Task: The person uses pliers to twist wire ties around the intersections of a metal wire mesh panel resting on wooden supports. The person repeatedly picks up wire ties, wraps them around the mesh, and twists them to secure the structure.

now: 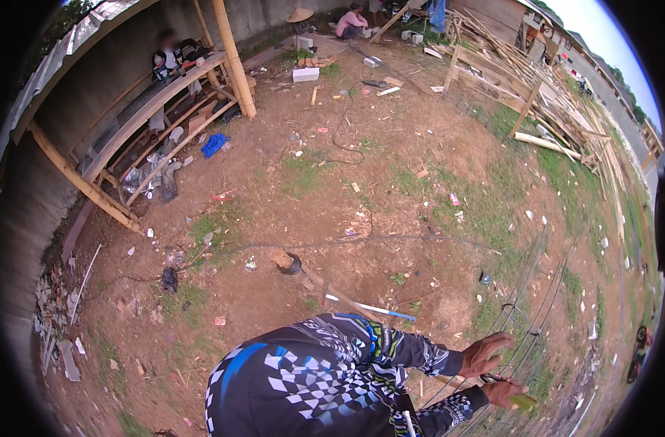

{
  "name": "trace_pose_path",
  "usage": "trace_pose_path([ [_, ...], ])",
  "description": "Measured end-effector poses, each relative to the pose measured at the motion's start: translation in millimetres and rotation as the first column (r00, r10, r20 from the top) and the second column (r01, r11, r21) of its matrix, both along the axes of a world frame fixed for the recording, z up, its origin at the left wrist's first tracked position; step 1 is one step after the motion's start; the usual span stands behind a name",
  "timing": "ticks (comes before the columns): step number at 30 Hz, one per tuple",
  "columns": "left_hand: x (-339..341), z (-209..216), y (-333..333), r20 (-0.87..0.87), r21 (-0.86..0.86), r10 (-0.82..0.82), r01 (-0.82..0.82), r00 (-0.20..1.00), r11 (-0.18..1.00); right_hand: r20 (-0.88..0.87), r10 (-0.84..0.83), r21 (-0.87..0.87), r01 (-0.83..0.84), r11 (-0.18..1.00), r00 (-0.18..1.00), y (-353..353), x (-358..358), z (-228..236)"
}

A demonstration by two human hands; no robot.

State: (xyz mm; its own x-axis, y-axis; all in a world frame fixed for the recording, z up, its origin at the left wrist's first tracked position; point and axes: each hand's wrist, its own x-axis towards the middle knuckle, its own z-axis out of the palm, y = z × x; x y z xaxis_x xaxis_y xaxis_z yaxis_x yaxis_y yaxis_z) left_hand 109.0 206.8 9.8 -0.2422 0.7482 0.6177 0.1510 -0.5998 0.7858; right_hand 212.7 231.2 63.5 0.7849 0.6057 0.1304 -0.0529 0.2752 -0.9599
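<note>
My arms, in dark patterned sleeves, reach to the right from the lower middle. My left hand [485, 355] is the farther one, its fingers apart and slightly curled, with nothing visible in it. Just nearer, my right hand [501, 393] is closed around a tool with a yellow-green end [523, 402]; a dark part shows by the thumb, and its exact kind is unclear. Beside and beyond the hands run long thin steel rods [547, 309] with crosspieces, close to the ground. Whether either hand touches the rods cannot be made out.
A wooden piece with a black wrap [290, 264] and a white-and-blue strip [370, 308] lie ahead of my body. A person [170, 60] is at a bamboo-framed bench [146, 127]; another person [352, 23] sits farther back. Stacked timber [533, 102] occupies the far right. Cables and litter dot the dirt.
</note>
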Motion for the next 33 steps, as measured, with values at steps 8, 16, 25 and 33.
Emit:
trace_pose_path([
  [8,38,185,-12,-0.142,-0.190,-0.468,0.440,0.872,0.878,0.185,0.008,0.006,-0.009,1.000,0.983,-11,6,-8],
  [16,97,155,-5,-0.154,-0.284,-0.280,0.229,0.948,0.931,0.382,-0.015,0.013,0.010,1.000,0.924,-1,-1,-18],
  [25,21,131,22,0.275,-0.121,-0.396,0.440,0.876,0.890,0.569,-0.050,0.002,0.060,0.998,0.821,4,2,-25],
  [33,-92,18,17,0.824,-0.368,-0.037,0.582,0.566,0.725,0.311,0.113,-0.050,-0.103,0.993,0.944,1,-4,-16],
])
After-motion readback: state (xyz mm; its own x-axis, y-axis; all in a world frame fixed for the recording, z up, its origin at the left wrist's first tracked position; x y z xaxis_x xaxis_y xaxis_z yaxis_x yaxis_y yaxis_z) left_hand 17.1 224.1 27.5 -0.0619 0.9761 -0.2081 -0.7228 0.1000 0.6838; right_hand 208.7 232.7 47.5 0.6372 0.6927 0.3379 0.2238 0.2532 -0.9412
